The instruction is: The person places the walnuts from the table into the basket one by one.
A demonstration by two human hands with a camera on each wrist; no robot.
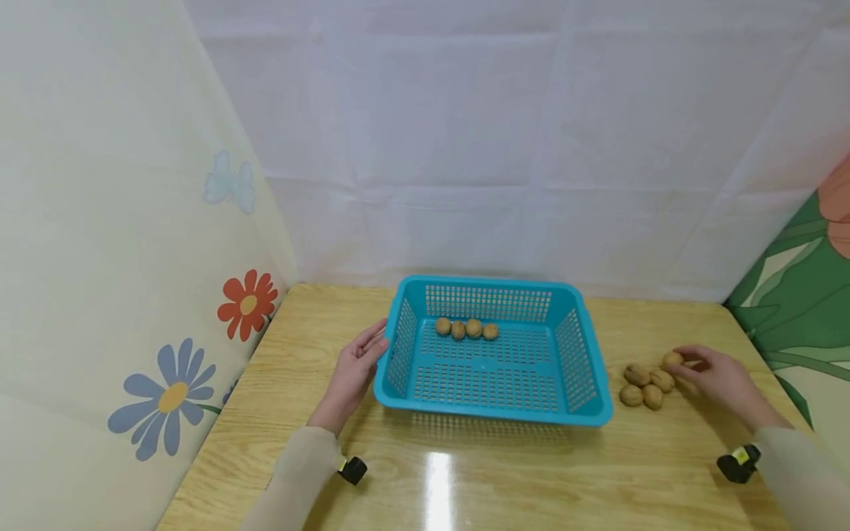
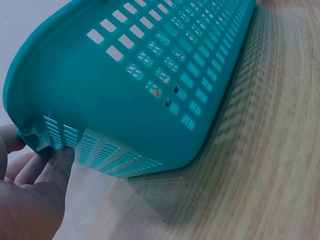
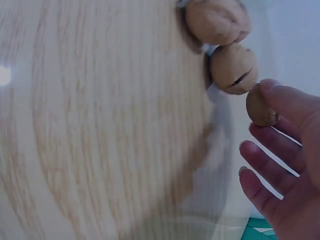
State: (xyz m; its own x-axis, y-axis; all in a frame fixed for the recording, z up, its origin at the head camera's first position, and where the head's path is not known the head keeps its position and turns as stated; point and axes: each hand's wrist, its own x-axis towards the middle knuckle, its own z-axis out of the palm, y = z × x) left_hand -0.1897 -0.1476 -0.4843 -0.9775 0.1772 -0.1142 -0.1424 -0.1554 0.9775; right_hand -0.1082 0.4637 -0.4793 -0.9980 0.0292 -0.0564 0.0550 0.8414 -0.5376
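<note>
Pinches a walnut (image 1: 672,361) between thumb and fingertip of the right hand (image 1: 720,380), with the remaining fingers loosely bent. Has a cluster of four walnuts (image 1: 653,398) on the table (image 1: 564,479) just to the left of that pinch; cannot tell whether the held one touches its neighbour. With the left hand (image 1: 350,376), grips the blue basket (image 1: 491,415) at its left end, thumb by the rim and fingertips against the slotted wall beneath. Has the basket right of the left grip and left of the right one, the cluster lying between. Shows a row of walnuts (image 1: 474,328), four in all, on the basket floor, right of the left grip and slightly farther off. Faces a white cloth (image 1: 465,147) beyond both grips.
</note>
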